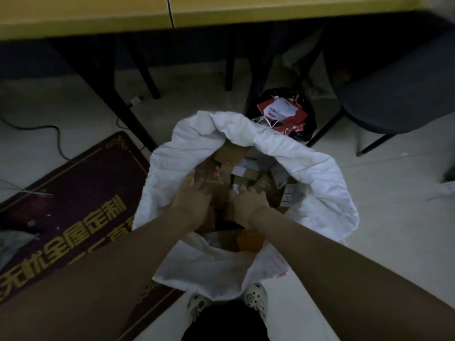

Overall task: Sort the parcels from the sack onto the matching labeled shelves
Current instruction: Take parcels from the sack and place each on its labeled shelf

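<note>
Head view: white sack [307,173] on the floor, mouth gaping upward. Cardboard parcel [216,178] lies inside among other boxes, its tape seam running away from the person. Black bin bag [305,112] is just behind, dark mat [81,193] to the left. Both forearms reach in: left hand [194,205] fingers fairly straight on the parcel, right hand [248,205] fingers curled over its edge.
</note>
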